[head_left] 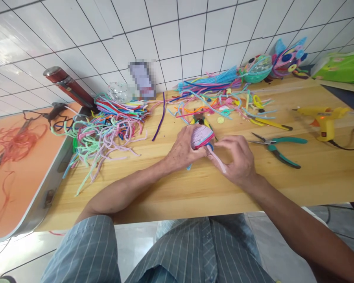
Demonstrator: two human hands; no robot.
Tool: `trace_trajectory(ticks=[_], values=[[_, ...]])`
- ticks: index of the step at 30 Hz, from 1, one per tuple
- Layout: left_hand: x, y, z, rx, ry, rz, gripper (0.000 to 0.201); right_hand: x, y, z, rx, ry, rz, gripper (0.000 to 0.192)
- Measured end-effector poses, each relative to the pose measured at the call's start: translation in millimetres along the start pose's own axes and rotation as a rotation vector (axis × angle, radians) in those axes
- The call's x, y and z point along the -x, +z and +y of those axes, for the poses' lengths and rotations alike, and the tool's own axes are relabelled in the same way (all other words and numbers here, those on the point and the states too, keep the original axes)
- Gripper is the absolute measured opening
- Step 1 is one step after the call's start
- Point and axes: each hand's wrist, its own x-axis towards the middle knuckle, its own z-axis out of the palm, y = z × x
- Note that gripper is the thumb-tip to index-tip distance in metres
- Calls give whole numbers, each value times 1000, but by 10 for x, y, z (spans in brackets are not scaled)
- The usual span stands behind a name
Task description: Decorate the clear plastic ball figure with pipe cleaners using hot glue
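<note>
My left hand [181,148] is wrapped round a small ball [201,137] covered in pipe cleaners, lilac with bands of pink and teal and a blue spot near its lower right. From that spot a pale lilac pipe cleaner [217,159] runs toward my right hand [238,159], whose fingers are closed on its free end. Both hands are just above the wooden table. Partly hidden behind the ball is a tool with yellow and black handles [205,120]. A bit of light blue pipe cleaner [189,167] shows under my left hand.
Green-and-black pliers [279,145], a yellow cutter knife [273,124] and a yellow glue gun [324,118] with its cord lie right. Loose pipe cleaners [106,133] are heaped left. Two decorated balls [257,68], a phone [143,78] and a brown flask [69,87] stand along the tiled wall.
</note>
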Motion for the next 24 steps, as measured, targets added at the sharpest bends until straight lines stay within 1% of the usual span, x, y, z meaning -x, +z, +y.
trace_trajectory(ticks=[2,4,6,7,10,14,18,21,24], values=[[-5,16,-14,17,-13,16,67,31,22,39,-14,95,-35,62],[-6,36,-20,40,-43,43,68,69,77,70,-62,160,-105,79],[-8,52,-16,73,-87,80,68,99,142,78,-113,210,-180,88],[-10,55,-9,97,-111,91,68,105,169,73,-134,234,-206,89],[-18,45,20,190,-172,89,71,83,182,27,-180,302,-224,82],[-21,24,52,324,-217,63,76,-4,65,-41,-197,338,-201,68],[4,59,46,411,-226,25,74,-61,-23,-80,-183,330,-216,64],[32,124,23,459,-229,40,74,-78,-31,-112,-172,330,-225,63],[54,189,7,502,-251,61,74,-56,-100,-73,-197,309,-296,66]])
